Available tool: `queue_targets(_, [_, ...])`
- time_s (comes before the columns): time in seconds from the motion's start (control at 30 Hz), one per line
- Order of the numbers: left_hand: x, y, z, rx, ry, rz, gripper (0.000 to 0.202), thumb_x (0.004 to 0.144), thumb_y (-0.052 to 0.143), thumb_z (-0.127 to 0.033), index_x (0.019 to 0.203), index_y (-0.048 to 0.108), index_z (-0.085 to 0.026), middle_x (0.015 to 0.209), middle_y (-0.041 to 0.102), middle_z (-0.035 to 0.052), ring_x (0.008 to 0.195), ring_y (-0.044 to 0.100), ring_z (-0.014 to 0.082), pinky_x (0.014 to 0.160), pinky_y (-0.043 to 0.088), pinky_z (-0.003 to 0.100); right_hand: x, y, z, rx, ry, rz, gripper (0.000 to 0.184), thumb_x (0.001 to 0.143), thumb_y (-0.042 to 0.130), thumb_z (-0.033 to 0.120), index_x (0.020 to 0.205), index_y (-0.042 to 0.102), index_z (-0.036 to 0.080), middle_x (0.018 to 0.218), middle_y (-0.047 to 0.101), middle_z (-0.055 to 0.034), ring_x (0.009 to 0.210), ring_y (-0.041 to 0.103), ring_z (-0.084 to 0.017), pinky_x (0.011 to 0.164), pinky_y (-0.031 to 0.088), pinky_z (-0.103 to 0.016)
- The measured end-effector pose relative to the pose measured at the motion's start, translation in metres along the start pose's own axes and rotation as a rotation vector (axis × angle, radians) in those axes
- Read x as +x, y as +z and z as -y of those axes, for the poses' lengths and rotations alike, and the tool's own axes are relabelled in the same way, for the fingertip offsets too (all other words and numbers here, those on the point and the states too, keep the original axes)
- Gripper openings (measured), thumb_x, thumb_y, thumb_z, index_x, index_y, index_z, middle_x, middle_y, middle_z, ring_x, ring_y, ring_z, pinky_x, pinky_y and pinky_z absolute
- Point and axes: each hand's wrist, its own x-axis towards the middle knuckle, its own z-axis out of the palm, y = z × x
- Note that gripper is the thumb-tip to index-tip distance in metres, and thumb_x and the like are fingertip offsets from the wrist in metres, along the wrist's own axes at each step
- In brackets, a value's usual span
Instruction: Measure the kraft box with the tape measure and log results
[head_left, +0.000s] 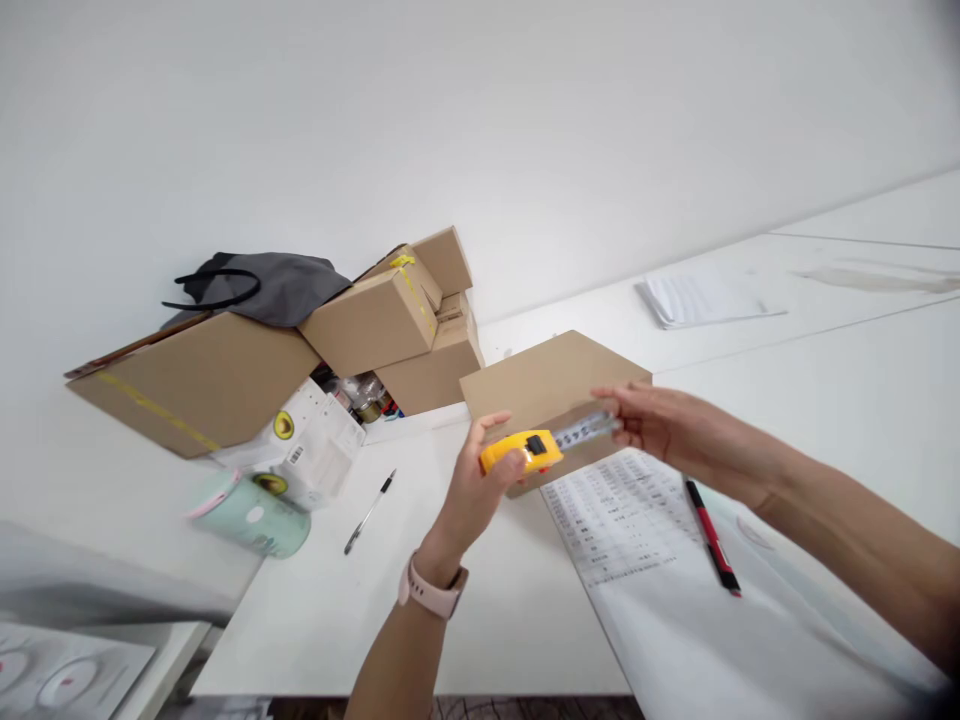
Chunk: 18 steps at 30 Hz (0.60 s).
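My left hand [474,490] is closed around a yellow tape measure [523,450], held just in front of a small flat cardboard box [540,385] on the white table [450,610]. Its metal blade [589,430] runs to the right along the box's front edge. My right hand [660,425] pinches the blade's end near the box's right corner. A pink watch sits on my left wrist.
A printed sheet [622,520] with a red-and-black pen [712,535] lies right of my hands. A black pen [369,512] lies to the left. Stacked cardboard boxes [375,320], a grey bag [270,285], white packets and a mint cylinder [251,512] crowd the far left. Papers [697,298] lie at the back right.
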Motion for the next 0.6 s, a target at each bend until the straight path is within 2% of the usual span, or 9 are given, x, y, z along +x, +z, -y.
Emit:
queue_targets(0.07, [0.004,-0.024,0.002,0.044,0.012,-0.146,0.074,0.074,0.075,-0.063,0.127,0.054,-0.015,0.086,0.072,0.0061,0.064,0.064,0.0154,0.059,0.046,0.026,0.027,-0.024,0.011,0.031,-0.078,-0.077,0.022,0.076,0.081,0.037,0.089,0.074,0.022,0.087,0.068,-0.0051,0.069,0.06,-0.015,0.061,0.056,-0.03])
queue_targets(0.13, [0.012,-0.052,0.004,0.062,0.017,-0.269,0.072,0.073,0.074,-0.065,0.122,0.057,-0.015,0.089,0.072,0.0062,0.062,0.062,0.0142,0.057,0.042,0.025,0.059,-0.049,0.023,0.081,-0.153,-0.2,0.013,0.073,0.082,0.023,0.081,0.072,0.021,0.081,0.065,-0.0035,0.063,0.055,-0.012,0.055,0.051,-0.027])
queue_targets(0.2, [0.022,-0.081,0.007,0.065,0.01,-0.351,0.065,0.075,0.071,-0.066,0.114,0.059,-0.015,0.089,0.071,0.0051,0.06,0.059,0.012,0.055,0.04,0.024,0.09,-0.07,0.03,0.105,-0.12,-0.344,0.012,0.075,0.076,0.011,0.075,0.067,0.019,0.073,0.06,-0.0012,0.057,0.05,-0.009,0.051,0.047,-0.024])
queue_targets(0.27, [0.032,-0.107,0.011,0.072,-0.016,-0.414,0.06,0.076,0.068,-0.066,0.104,0.061,-0.014,0.081,0.068,0.0027,0.055,0.054,0.0101,0.052,0.036,0.023,0.112,-0.082,0.027,0.045,-0.045,-0.437,0.015,0.08,0.069,0.007,0.072,0.063,0.018,0.068,0.058,0.0003,0.054,0.047,-0.008,0.05,0.045,-0.023])
queue_targets(0.37, [0.041,-0.135,0.019,0.091,-0.076,-0.454,0.06,0.073,0.069,-0.067,0.097,0.062,-0.012,0.071,0.065,0.0011,0.05,0.051,0.0096,0.049,0.033,0.022,0.129,-0.08,0.011,-0.045,0.03,-0.482,0.018,0.082,0.065,0.004,0.07,0.059,0.017,0.064,0.055,0.002,0.051,0.044,-0.006,0.049,0.042,-0.022])
queue_targets(0.43, [0.044,-0.144,0.025,0.103,-0.107,-0.455,0.062,0.072,0.069,-0.068,0.098,0.062,-0.012,0.069,0.065,0.0011,0.049,0.052,0.0101,0.048,0.032,0.022,0.132,-0.073,-0.002,-0.106,0.072,-0.48,0.015,0.082,0.069,0.01,0.072,0.06,0.017,0.065,0.058,0.0008,0.053,0.048,-0.008,0.05,0.044,-0.023])
queue_targets(0.5, [0.048,-0.147,0.028,0.112,-0.12,-0.45,0.063,0.071,0.069,-0.069,0.098,0.062,-0.012,0.069,0.065,0.0012,0.048,0.052,0.0102,0.047,0.032,0.022,0.131,-0.065,-0.013,-0.178,0.128,-0.451,0.011,0.08,0.074,0.02,0.078,0.063,0.017,0.071,0.064,-0.0023,0.058,0.056,-0.012,0.052,0.046,-0.025])
queue_targets(0.6, [0.056,-0.14,0.03,0.117,-0.123,-0.427,0.063,0.068,0.071,-0.069,0.097,0.062,-0.013,0.072,0.065,0.0014,0.049,0.053,0.01,0.047,0.033,0.021,0.128,-0.055,-0.021,-0.273,0.212,-0.364,0.022,0.078,0.078,0.034,0.088,0.069,0.017,0.082,0.072,-0.0075,0.066,0.064,-0.018,0.053,0.048,-0.028])
